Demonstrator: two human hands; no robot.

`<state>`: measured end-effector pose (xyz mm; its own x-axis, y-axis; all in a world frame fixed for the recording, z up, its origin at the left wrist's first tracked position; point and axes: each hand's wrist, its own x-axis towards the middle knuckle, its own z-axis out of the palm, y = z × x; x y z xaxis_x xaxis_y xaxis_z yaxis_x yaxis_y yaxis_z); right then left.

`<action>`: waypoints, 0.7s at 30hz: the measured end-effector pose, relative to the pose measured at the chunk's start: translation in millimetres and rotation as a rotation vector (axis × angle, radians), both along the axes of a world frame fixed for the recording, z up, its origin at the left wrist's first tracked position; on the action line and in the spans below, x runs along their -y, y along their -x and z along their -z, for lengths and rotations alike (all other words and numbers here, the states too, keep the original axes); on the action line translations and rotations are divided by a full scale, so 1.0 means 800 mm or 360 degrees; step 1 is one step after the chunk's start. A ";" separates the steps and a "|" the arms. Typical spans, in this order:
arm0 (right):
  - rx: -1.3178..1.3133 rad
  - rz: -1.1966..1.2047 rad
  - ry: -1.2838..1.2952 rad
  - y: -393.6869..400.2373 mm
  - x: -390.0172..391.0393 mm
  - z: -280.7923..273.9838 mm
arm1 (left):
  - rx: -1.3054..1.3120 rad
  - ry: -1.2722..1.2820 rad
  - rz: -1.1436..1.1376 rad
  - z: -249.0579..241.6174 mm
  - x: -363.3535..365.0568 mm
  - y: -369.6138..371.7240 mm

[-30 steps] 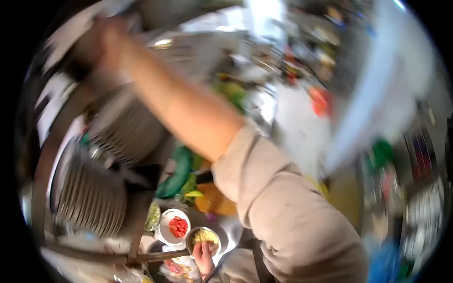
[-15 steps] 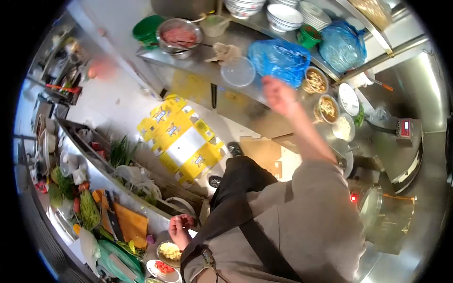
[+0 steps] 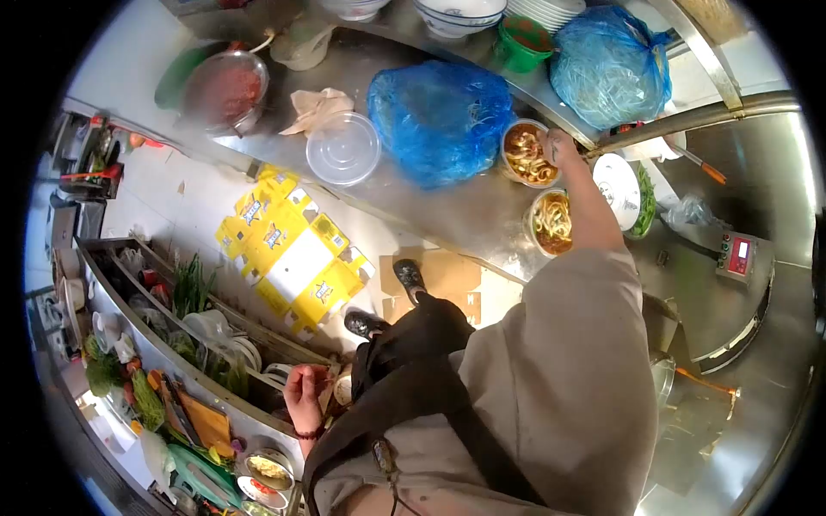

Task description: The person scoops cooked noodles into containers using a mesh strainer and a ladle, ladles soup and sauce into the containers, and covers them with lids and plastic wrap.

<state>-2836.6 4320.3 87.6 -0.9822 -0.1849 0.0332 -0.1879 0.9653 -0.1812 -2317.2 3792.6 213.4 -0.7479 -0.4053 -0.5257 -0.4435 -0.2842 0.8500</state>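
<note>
While the camera looked steeply down over the person's own shoulder, the right arm, in a grey sleeve, was stretched out across the steel counter (image 3: 465,215). The right hand (image 3: 559,148) lay at the far rim of the upper noodle bowl (image 3: 527,153), fingers curled together against that rim; whether they actually pinched it could not be determined, as the hand was small and partly turned away. Nothing else was seen in that hand.

The upper noodle bowl stood on the counter, just beside the large blue bag (image 3: 439,120), which lay on its other side from the hand. A second noodle bowl (image 3: 551,222) stood just beside the upper bowl, on the side nearer the person, under the forearm. A white plate (image 3: 618,189) lay near the upper bowl, beyond the forearm. A clear plastic lid (image 3: 344,148) rested on the far side of the blue bag from the upper bowl, with a crumpled cloth (image 3: 317,107) touching or nearly touching it.

The left hand (image 3: 306,397) hung low by the waist, well apart from the upper bowl, fingers loosely bent and partly parted, wrist banded. It appeared empty, though the palm was not visible. It hovered over the edge of a shelf (image 3: 172,353) of vegetables, near a small bowl of yellow food (image 3: 268,469).
</note>
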 end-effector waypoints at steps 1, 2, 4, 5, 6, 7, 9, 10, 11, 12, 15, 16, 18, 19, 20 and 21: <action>-0.0012 0.0008 0.0168 0.003 -0.015 0.004 | 0.0006 0.0001 0.0043 0.004 -0.007 0.007; -0.0023 0.0016 0.0336 0.001 -0.025 0.000 | 0.0014 0.0000 0.0056 0.002 -0.014 0.015; -0.0446 -0.0242 0.0165 -0.035 -0.036 -0.025 | 0.0030 -0.0005 0.0090 0.000 -0.021 0.027; -0.0237 -0.0107 0.0242 -0.060 -0.037 -0.044 | -0.0006 -0.0011 0.0086 -0.002 -0.021 0.030; -0.0026 0.0030 0.0315 -0.083 -0.038 -0.063 | -0.0041 -0.0021 0.0084 -0.004 -0.021 0.032; 0.0151 0.0144 0.0356 -0.108 -0.036 -0.079 | -0.0075 -0.0035 0.0086 -0.005 -0.019 0.033; 0.0463 0.0359 0.0382 -0.162 -0.024 -0.108 | -0.0043 -0.0051 0.0102 0.005 -0.015 0.035; 0.0576 0.0448 0.0491 -0.183 -0.026 -0.109 | -0.0020 -0.0061 0.0118 0.010 -0.012 0.034; 0.0682 0.0545 0.0595 -0.205 -0.028 -0.111 | 0.0026 -0.0041 0.0173 0.014 -0.009 0.036; 0.0744 0.0619 0.0812 -0.219 -0.035 -0.106 | 0.0066 -0.0019 0.0221 0.017 -0.005 0.039; 0.0685 0.0667 0.1110 -0.233 -0.052 -0.087 | 0.0061 0.0023 0.0307 0.027 0.009 0.054; 0.0541 0.0603 0.0968 -0.239 -0.062 -0.076 | 0.0050 0.0013 0.0319 0.026 0.017 0.060; 0.0437 0.0645 0.1064 -0.245 -0.069 -0.065 | 0.0000 0.0082 0.0357 0.048 0.043 0.061; 0.0472 0.0748 0.1302 -0.246 -0.070 -0.064 | 0.0034 0.0100 0.0368 0.050 0.052 0.065; 0.0504 0.0846 0.1540 -0.245 -0.072 -0.062 | 0.0067 0.0117 0.0377 0.051 0.057 0.072; 0.0524 0.0956 0.1994 -0.241 -0.086 -0.051 | 0.0099 0.0136 0.0384 0.051 0.060 0.079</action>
<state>-2644.0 4389.1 128.5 -0.8946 0.2354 -0.3798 0.4024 0.0547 -0.9138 -2380.7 3744.8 172.3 -0.7956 -0.2640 -0.5453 -0.5419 -0.0924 0.8353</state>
